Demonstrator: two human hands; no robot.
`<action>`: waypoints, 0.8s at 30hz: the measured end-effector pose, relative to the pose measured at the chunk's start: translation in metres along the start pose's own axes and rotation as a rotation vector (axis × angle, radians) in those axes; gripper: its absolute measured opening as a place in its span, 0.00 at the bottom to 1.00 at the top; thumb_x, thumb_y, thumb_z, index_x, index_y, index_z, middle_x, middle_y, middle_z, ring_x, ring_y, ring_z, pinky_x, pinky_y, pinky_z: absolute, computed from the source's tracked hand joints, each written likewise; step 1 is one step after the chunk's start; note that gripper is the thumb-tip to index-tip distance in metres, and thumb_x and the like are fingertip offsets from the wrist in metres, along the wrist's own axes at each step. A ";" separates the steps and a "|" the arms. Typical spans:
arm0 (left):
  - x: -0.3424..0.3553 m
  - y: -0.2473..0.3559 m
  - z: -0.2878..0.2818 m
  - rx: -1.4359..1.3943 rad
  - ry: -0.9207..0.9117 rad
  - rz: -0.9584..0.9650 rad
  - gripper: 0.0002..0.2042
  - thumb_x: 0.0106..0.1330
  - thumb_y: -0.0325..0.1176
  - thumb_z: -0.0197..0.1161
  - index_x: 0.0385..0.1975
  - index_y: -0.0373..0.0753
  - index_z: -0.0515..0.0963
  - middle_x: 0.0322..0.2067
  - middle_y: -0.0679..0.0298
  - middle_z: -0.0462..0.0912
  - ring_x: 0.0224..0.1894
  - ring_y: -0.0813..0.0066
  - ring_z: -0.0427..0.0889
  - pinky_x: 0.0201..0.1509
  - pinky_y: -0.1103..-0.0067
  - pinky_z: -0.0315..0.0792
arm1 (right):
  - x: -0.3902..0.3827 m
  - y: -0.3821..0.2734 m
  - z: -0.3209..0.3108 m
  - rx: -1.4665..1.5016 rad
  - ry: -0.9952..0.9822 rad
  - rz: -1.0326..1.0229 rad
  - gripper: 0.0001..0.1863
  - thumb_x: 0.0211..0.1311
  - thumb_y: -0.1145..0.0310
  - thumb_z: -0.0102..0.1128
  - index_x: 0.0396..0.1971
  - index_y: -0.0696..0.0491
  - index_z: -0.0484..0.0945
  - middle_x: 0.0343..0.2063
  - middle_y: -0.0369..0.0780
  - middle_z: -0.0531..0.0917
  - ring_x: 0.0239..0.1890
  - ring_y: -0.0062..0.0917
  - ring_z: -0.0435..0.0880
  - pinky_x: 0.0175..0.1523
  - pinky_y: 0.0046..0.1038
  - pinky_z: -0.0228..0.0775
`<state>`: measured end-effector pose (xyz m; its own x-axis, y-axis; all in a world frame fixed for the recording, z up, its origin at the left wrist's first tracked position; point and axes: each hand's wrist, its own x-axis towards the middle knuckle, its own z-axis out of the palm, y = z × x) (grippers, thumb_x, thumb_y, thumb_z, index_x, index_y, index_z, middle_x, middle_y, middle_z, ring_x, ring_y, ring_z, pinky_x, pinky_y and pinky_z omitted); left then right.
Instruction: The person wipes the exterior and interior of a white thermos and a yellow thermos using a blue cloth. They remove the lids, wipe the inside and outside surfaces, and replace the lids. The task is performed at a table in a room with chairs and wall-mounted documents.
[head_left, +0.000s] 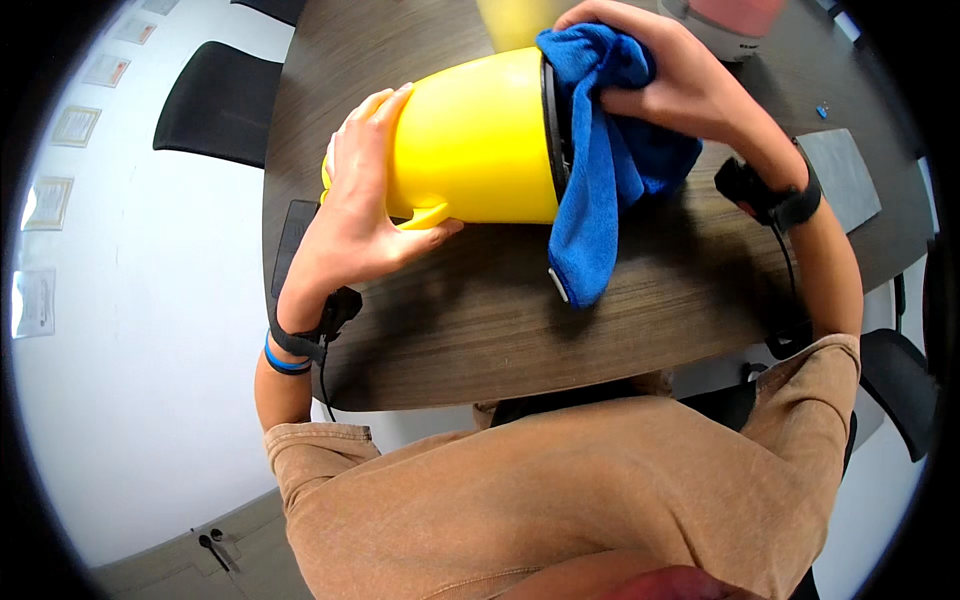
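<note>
A yellow, rounded container (475,140) with a black rim lies on its side over the wooden table, its rimmed end toward the right. My left hand (360,190) grips its other end, fingers over the top and thumb beneath, beside a small yellow handle-like lug. At the rim, my right hand (685,85) holds a bunched blue cloth (590,225) against the opening. One long fold of the cloth hangs toward me, with a pale tag at its tip. The cloth hides most of the opening and some of my right fingers.
A grey flat sheet (845,175) lies right of my right wrist, near a small blue scrap (822,110). A dark flat object (293,240) sits by my left forearm. A red-and-white object (728,25) stands at the far edge. Black chairs (220,105) surround the table (480,340).
</note>
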<state>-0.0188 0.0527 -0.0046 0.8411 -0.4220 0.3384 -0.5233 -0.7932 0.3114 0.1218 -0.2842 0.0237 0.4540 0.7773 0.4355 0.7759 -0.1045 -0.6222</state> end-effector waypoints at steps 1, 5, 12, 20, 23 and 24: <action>0.000 -0.001 0.000 -0.014 -0.004 -0.004 0.57 0.49 0.51 0.82 0.79 0.42 0.56 0.74 0.44 0.61 0.77 0.38 0.59 0.80 0.46 0.52 | 0.002 0.007 -0.002 0.029 -0.023 0.017 0.29 0.53 0.77 0.73 0.58 0.57 0.77 0.47 0.42 0.85 0.53 0.29 0.84 0.62 0.30 0.77; -0.002 -0.004 -0.003 -0.031 -0.023 -0.003 0.57 0.50 0.51 0.82 0.79 0.41 0.56 0.74 0.44 0.63 0.77 0.41 0.60 0.80 0.46 0.54 | -0.015 0.044 0.010 -0.182 -0.082 0.174 0.34 0.56 0.77 0.74 0.64 0.48 0.75 0.59 0.42 0.80 0.63 0.41 0.80 0.70 0.43 0.74; -0.003 -0.006 -0.003 -0.172 0.013 -0.119 0.56 0.49 0.48 0.84 0.78 0.39 0.58 0.73 0.47 0.65 0.75 0.47 0.65 0.78 0.55 0.64 | -0.046 0.052 0.032 -0.484 -0.235 0.133 0.36 0.55 0.73 0.76 0.67 0.52 0.77 0.63 0.47 0.81 0.66 0.43 0.80 0.70 0.42 0.76; -0.003 -0.002 0.007 -0.228 -0.017 -0.143 0.57 0.49 0.45 0.86 0.79 0.39 0.56 0.72 0.50 0.65 0.74 0.51 0.68 0.77 0.58 0.67 | -0.077 0.033 0.051 -0.722 -0.276 -0.038 0.31 0.52 0.72 0.79 0.60 0.52 0.84 0.58 0.41 0.82 0.57 0.37 0.81 0.62 0.36 0.81; -0.001 -0.003 0.005 -0.235 -0.020 -0.133 0.57 0.50 0.45 0.86 0.79 0.40 0.56 0.72 0.50 0.65 0.74 0.51 0.68 0.77 0.58 0.67 | -0.082 0.024 0.049 -0.754 -0.299 -0.088 0.32 0.52 0.71 0.80 0.61 0.49 0.84 0.58 0.39 0.82 0.59 0.36 0.80 0.61 0.35 0.80; -0.002 -0.005 0.006 -0.236 -0.016 -0.131 0.57 0.50 0.46 0.85 0.79 0.40 0.56 0.72 0.50 0.65 0.74 0.51 0.68 0.77 0.58 0.67 | -0.084 0.021 0.051 -0.777 -0.305 -0.104 0.32 0.52 0.71 0.80 0.62 0.48 0.84 0.58 0.39 0.82 0.59 0.35 0.80 0.61 0.35 0.80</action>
<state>-0.0172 0.0544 -0.0121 0.9048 -0.3311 0.2678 -0.4257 -0.7183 0.5503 0.0777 -0.3205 -0.0590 0.3115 0.9286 0.2018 0.9390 -0.3334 0.0847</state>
